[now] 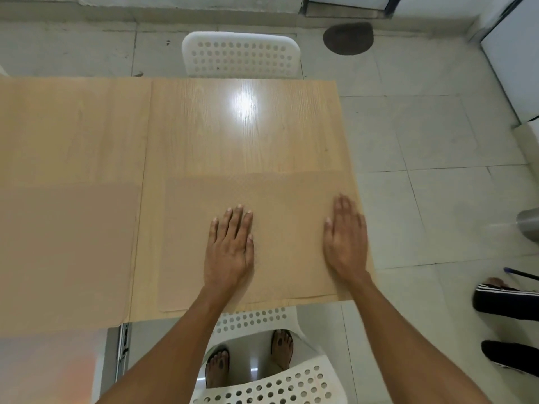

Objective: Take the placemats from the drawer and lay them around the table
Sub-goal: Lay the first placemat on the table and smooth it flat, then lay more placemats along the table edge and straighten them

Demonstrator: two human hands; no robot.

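Observation:
A tan placemat (280,196) lies flat on the near right part of the light wooden table (221,135). My left hand (230,246) rests palm down on the mat's middle, fingers straight. My right hand (345,237) lies flat on the mat's right end, close to the table's right edge. A second tan placemat (67,252) lies at the near left of the table, partly cut off by the frame's left edge. No drawer is in view.
A white perforated chair (242,53) stands at the far side, and another white chair (262,383) is below me at the near side. On the tiled floor at right are another person's legs (507,301), a metal bin (529,225) and a dark mat (348,38).

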